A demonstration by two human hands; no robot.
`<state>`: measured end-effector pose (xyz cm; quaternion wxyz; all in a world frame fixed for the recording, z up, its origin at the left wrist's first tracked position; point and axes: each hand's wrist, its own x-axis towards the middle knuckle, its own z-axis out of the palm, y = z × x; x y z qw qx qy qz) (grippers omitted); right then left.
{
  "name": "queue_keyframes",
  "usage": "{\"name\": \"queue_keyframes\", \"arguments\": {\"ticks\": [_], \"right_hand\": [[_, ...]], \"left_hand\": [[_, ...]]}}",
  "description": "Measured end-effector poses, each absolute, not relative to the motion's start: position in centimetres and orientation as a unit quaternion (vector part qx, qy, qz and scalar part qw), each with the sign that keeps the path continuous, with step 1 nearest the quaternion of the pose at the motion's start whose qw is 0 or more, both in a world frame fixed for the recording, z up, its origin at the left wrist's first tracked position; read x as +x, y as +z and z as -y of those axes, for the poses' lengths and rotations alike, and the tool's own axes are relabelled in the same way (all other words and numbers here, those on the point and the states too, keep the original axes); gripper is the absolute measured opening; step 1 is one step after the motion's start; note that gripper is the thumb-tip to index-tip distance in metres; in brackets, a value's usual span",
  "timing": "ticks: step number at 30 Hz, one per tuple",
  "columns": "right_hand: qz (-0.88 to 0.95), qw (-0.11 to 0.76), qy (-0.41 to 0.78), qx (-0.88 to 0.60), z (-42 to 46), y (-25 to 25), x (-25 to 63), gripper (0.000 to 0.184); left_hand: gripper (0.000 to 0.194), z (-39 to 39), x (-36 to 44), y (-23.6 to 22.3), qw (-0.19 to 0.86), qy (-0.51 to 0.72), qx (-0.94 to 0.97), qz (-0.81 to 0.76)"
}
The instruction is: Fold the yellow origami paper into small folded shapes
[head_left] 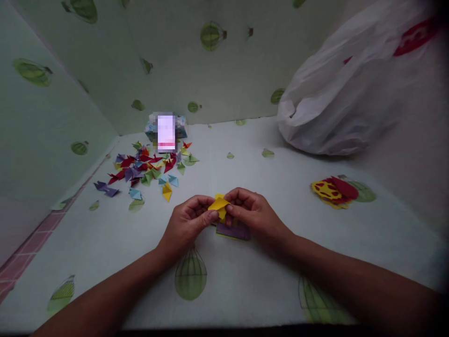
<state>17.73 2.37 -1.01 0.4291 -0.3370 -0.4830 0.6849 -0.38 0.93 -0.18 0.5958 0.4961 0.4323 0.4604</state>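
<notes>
A small yellow folded paper [219, 204] is held up between my two hands in the middle of the view. My left hand [191, 214] pinches its left corner between thumb and fingers. On the opposite side, my right hand [250, 208] grips the right edge, with the thumb in front. Part of the paper's back is hidden behind the fingers. Just below, a stack of square papers [232, 231] with a purple top sheet lies on the surface, partly covered by my right hand.
Many colourful folded paper pieces [143, 164] lie heaped at the back left, before a phone [166, 132] propped against a patterned box [182, 126]. Yellow and red paper cutouts [333, 191] sit at the right. Behind them bulges a white plastic bag [326, 107]. Walls border the back and left.
</notes>
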Motion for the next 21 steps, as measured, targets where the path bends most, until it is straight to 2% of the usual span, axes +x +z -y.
{"name": "queue_keyframes", "arguments": {"ticks": [4, 9, 21], "right_hand": [[0.473, 0.441, 0.684, -0.337, -2.31, -1.2, 17.52, 0.017], [0.483, 0.412, 0.701, -0.324, -2.19, -1.12, 17.32, 0.026], [0.573, 0.412, 0.611, -0.357, -2.33, -1.18, 17.8, 0.021]], "left_hand": [[0.025, -0.89, -0.29, -0.07, 0.595, 0.456, 0.496, -0.438], [0.014, -0.97, -0.32, -0.14, 0.551, 0.463, 0.516, -0.464], [0.01, -0.86, -0.66, -0.15, 0.489, 0.416, 0.596, -0.482]]}}
